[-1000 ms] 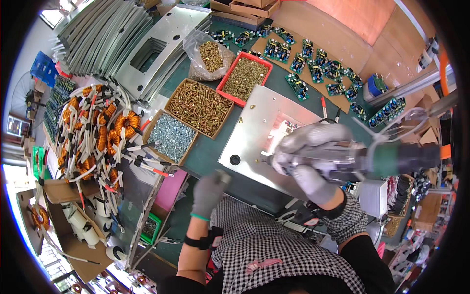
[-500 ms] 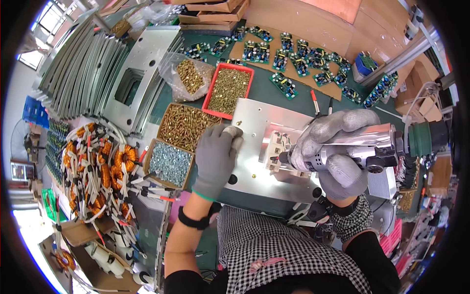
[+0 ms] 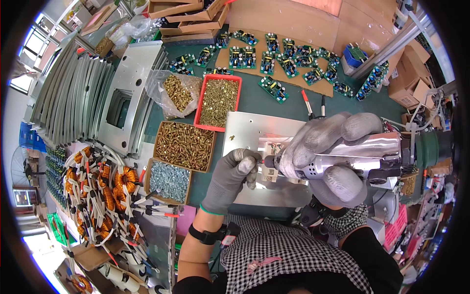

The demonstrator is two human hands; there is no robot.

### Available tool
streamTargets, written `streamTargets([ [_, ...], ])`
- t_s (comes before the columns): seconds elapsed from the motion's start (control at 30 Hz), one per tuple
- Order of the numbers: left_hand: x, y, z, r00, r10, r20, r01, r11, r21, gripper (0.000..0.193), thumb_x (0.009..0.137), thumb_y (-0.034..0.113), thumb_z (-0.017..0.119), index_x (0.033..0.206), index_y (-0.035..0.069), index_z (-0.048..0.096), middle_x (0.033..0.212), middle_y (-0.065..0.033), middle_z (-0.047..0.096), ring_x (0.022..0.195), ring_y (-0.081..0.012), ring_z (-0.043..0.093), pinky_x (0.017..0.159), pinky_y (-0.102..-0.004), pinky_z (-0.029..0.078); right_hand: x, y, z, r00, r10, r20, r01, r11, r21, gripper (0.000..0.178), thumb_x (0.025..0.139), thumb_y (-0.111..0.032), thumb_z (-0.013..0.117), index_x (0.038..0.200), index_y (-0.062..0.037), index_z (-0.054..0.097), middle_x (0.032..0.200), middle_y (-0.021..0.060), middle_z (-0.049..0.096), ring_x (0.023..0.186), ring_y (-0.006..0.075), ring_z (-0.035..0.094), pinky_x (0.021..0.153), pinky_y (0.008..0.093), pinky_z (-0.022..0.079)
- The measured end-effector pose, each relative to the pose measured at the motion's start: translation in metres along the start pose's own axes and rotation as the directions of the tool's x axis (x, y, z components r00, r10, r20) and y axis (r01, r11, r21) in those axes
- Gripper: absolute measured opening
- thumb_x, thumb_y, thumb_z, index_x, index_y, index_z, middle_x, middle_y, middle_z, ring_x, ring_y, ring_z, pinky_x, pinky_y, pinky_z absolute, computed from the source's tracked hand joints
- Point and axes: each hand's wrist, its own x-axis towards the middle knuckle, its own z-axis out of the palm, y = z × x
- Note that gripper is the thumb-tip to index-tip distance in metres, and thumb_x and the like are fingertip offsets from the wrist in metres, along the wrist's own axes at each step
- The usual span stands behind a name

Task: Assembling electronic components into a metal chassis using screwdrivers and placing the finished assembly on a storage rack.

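My right hand [image 3: 338, 171], in a grey work glove, is wrapped round a silver electric screwdriver [image 3: 382, 147] held level, its nose pointing left. My left hand [image 3: 226, 179], gloved too, pinches right at the tip of the driver's bit [image 3: 263, 161]; whatever sits between its fingertips is too small and covered to make out. Both hands are above a shiny metal plate [image 3: 245, 128]. A cream-coloured block [image 3: 270, 149] stands on the plate beneath the driver's nose, partly hidden by it. One small brass-coloured screw [image 3: 232, 137] lies at the plate's left side.
Left of the plate are a box of brass-coloured screws [image 3: 183, 147], a box of silvery hardware [image 3: 169, 181], a red tray [image 3: 240, 93] of small brass-coloured parts and a plastic bag [image 3: 156, 81]. Copper coils [image 3: 125, 179] and stacked metal panels [image 3: 117, 122] lie farther left. Circuit boards [image 3: 274, 89] cover cardboard behind.
My left hand has moved right, off the plate's left part, to the driver's tip. The driver has shifted little against the plate. The whole view has moved slightly.
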Motion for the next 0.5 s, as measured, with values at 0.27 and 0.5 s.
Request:
streamTargets([
  [0.27,0.013,0.028,-0.018,0.986,0.164,0.026,-0.142,0.756,0.639,0.039,0.086,0.036,0.063,0.096,-0.001,0.060,0.078,-0.0035,0.060,0.064,-0.0127,0.057,0.058,-0.0267,0.047,0.000,0.024,0.003,0.985,0.072,-0.155,-0.060,0.995,0.082,0.044,0.075,0.011,0.059,0.114,-0.0021,0.041,0.099,0.0194,0.058,0.082,0.0197,0.062,0.065,0.0291,0.055],
  [0.5,0.044,0.041,-0.035,0.799,0.500,0.335,-0.172,-0.344,0.923,0.024,0.065,0.023,0.073,0.087,0.015,0.069,0.088,-0.0041,0.060,0.091,-0.0269,0.053,0.082,-0.0398,0.041,-0.003,0.077,-0.006,0.933,0.118,-0.339,-0.194,0.960,-0.201,0.040,0.072,0.016,0.056,0.107,-0.0021,0.047,0.096,0.0114,0.060,0.085,0.0118,0.059,0.075,0.0239,0.049],
])
